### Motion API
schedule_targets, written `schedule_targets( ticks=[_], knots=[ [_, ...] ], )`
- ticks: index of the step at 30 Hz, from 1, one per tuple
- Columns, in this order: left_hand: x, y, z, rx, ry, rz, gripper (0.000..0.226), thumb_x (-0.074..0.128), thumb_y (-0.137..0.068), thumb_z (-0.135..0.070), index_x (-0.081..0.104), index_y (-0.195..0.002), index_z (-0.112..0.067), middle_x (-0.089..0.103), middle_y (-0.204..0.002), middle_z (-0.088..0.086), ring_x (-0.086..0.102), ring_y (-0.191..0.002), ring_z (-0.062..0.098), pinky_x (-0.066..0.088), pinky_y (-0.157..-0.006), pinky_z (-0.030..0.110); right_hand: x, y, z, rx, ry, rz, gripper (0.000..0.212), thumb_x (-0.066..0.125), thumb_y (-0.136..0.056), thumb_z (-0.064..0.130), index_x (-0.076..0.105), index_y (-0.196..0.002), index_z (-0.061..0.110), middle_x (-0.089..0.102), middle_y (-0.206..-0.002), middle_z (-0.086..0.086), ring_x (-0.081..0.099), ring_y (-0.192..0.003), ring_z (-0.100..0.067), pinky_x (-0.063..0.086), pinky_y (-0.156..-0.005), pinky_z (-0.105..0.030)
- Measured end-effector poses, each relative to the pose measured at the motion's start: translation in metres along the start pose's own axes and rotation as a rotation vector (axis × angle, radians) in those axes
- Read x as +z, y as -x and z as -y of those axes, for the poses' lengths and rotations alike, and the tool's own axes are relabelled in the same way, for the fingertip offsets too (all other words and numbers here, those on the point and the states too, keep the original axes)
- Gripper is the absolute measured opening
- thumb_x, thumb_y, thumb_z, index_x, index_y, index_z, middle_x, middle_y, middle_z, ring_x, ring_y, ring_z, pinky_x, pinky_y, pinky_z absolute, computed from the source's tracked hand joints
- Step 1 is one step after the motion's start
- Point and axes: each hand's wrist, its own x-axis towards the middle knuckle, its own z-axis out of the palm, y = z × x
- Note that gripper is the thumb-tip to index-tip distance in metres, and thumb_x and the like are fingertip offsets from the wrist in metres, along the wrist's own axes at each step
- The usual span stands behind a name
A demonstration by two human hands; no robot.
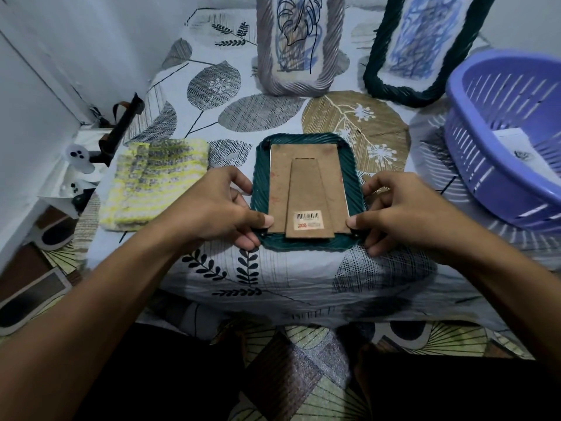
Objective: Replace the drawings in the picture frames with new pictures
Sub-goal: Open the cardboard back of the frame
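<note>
Both the left hand (220, 208) and right hand (403, 214) grip the face-down dark-green woven picture frame (306, 192), thumbs on its brown cardboard backing (279, 183) at nine and three o'clock.

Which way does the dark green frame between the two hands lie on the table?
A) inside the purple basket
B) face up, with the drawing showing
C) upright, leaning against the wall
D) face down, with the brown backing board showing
D: the dark green frame lies flat on the table, and its brown backing board with a barcode sticker faces up; no drawing shows.
</note>
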Motion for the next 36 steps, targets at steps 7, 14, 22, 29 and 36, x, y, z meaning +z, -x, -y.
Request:
schedule_targets(
  ticks=[7, 14, 22, 29, 36],
  knots=[
    [-0.0018, -0.0003, -0.0005, -0.006, 0.027, 0.026, 0.045, 0.07, -0.074, 0.012, 0.043, -0.108, 0.001, 0.052, -0.062, 0.015, 0.063, -0.044, 0.028, 0.056, -0.044, 0.034, -0.0007, 0.0005, 0.0002, 0.022, -0.065, 0.022, 0.038, 0.066, -0.08, -0.008, 0.045, -0.108, 0.004, 0.051, -0.064, -0.014, 0.058, -0.041, -0.023, 0.054, -0.041, -0.035],
    [-0.0033, 0.0013, -0.0009, -0.013, 0.044, 0.036, 0.048, 0.072, -0.073, 0.009, 0.043, -0.11, 0.0, 0.053, -0.063, 0.017, 0.064, -0.045, 0.028, 0.055, -0.042, 0.03, -0.0002, 0.0007, -0.0005, 0.019, -0.072, 0.02, 0.039, 0.072, -0.077, -0.003, 0.047, -0.105, 0.006, 0.053, -0.058, -0.01, 0.059, -0.044, -0.025, 0.055, -0.043, -0.037],
    [-0.0044, 0.001, -0.0008, -0.022, 0.052, 0.049, 0.05, 0.073, -0.071, 0.009, 0.043, -0.11, -0.001, 0.054, -0.061, 0.015, 0.064, -0.046, 0.028, 0.056, -0.043, 0.031, -0.0023, 0.0003, 0.0009, 0.032, -0.075, 0.03, 0.039, 0.07, -0.077, -0.006, 0.046, -0.105, 0.007, 0.057, -0.058, -0.011, 0.061, -0.047, -0.028, 0.056, -0.044, -0.036],
    [-0.0049, 0.0004, -0.0008, -0.027, 0.059, 0.05, 0.048, 0.071, -0.072, 0.012, 0.043, -0.109, -0.001, 0.053, -0.062, 0.015, 0.064, -0.045, 0.029, 0.056, -0.043, 0.032, -0.0025, 0.0016, 0.0009, 0.034, -0.121, 0.049, 0.039, 0.065, -0.079, -0.012, 0.045, -0.11, 0.003, 0.051, -0.064, -0.013, 0.059, -0.043, -0.023, 0.055, -0.041, -0.032],
    [-0.005, -0.0013, -0.0002, -0.029, 0.059, 0.059, 0.046, 0.069, -0.073, 0.013, 0.043, -0.108, -0.001, 0.054, -0.055, 0.012, 0.064, -0.045, 0.029, 0.056, -0.043, 0.032, -0.0054, 0.0009, -0.001, 0.049, -0.139, 0.067, 0.039, 0.065, -0.079, -0.011, 0.046, -0.109, 0.005, 0.05, -0.067, -0.013, 0.061, -0.045, -0.023, 0.056, -0.043, -0.033]
  ],
)
